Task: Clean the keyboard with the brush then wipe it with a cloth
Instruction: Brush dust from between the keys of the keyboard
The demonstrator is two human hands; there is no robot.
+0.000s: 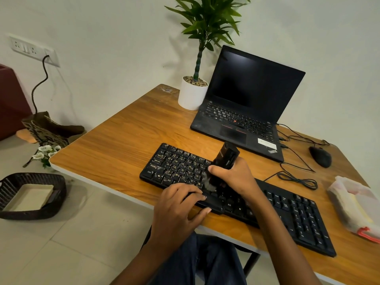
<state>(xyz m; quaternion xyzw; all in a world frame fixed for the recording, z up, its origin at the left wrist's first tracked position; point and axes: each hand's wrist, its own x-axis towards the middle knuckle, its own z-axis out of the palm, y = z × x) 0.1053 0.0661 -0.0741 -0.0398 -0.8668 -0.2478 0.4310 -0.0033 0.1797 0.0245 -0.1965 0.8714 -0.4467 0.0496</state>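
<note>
**Brushing the middle keys, one hand steadying the board**

My right hand (232, 175) is closed around the brush (223, 161), with the thumb across its near side. The black handle stands up and leans to the far side, and the pale bristles are down on the keys around the middle of the letter block. My left hand (181, 204) lies flat and loosely open on the near edge of the keyboard (287, 206), fingers over the space bar and thumb over the front edge. It grips nothing; it only presses down.

The keyboard lies slanted on the bench (127, 140), its left end farther from me and its right end running near and to the right. The letters on the left keys look worn and dusty.

I judge this keyboard to be light and stiff plastic, so it will slide on the smooth wood if I do not hold it. The edge is the good place to press, because the keycaps give way and can come off if I pull on them. The bristles seem soft, so light strokes along the rows should be enough.

For the wiping, what looks like a cloth in a clear bag (355, 208) lies at the right edge of the bench, well apart from the hands. It is untouched, so I think the brushing step is not finished.
</note>
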